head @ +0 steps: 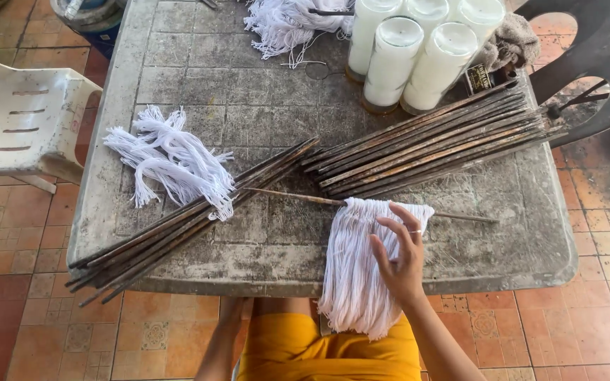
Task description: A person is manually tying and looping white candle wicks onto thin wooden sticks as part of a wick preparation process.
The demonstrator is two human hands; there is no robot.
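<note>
Right hand (398, 259) on white strings (359, 271); wax-filled glass jars (418, 49) beyond.

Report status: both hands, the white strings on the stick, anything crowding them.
Right hand open, fingers on white strings hanging from thin stick. Left hand below table, unseen. Dark stick bundle lies just behind.

A worn grey plastic table with a moulded square-tile pattern (199, 85) stands on a floor of terracotta-orange tiles (8, 233), some of them patterned. At the left sits a stained white plastic chair with slotted back (22, 123); at the upper right, a dark plastic chair (601, 49) is pushed close to the table's corner. A round dark tub with a blue base (93, 17) rests on the floor beyond the far left corner. Bright, even daylight falls over everything.
</note>
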